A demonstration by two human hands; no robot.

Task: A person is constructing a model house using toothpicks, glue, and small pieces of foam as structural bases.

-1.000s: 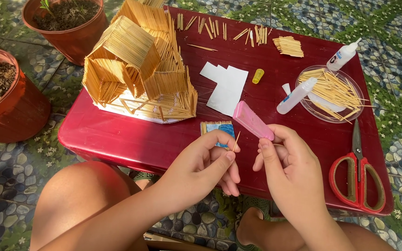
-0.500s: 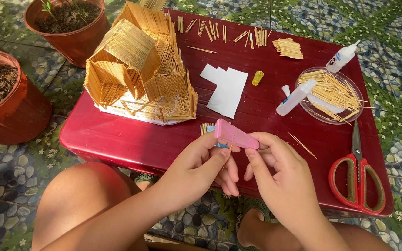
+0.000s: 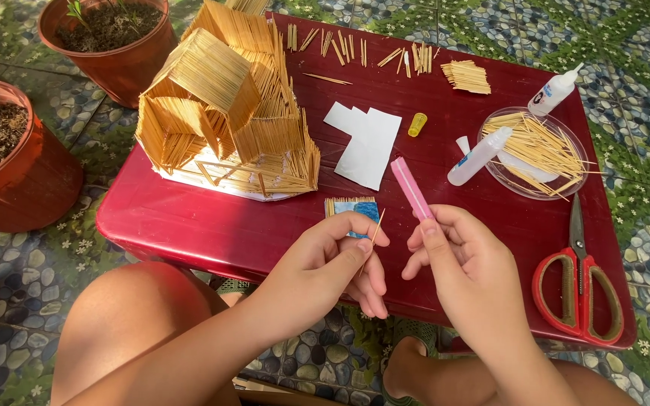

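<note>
While the left hand (image 3: 332, 259) pinches a thin stick (image 3: 375, 227) upright over the near edge of the red bench (image 3: 189, 218), the right hand (image 3: 464, 271) grips a pink file (image 3: 411, 188), angled as if to meet it. The stick house (image 3: 227, 98) stands well apart; scissors (image 3: 577, 286) lie near the right edge.

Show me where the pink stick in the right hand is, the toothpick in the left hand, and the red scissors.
pink stick (image 3: 409, 186), head view, middle of its shaft above the fingers.
toothpick (image 3: 377, 224), head view, upper end above the fingers.
red scissors (image 3: 575, 289), head view, where the handles meet.
</note>
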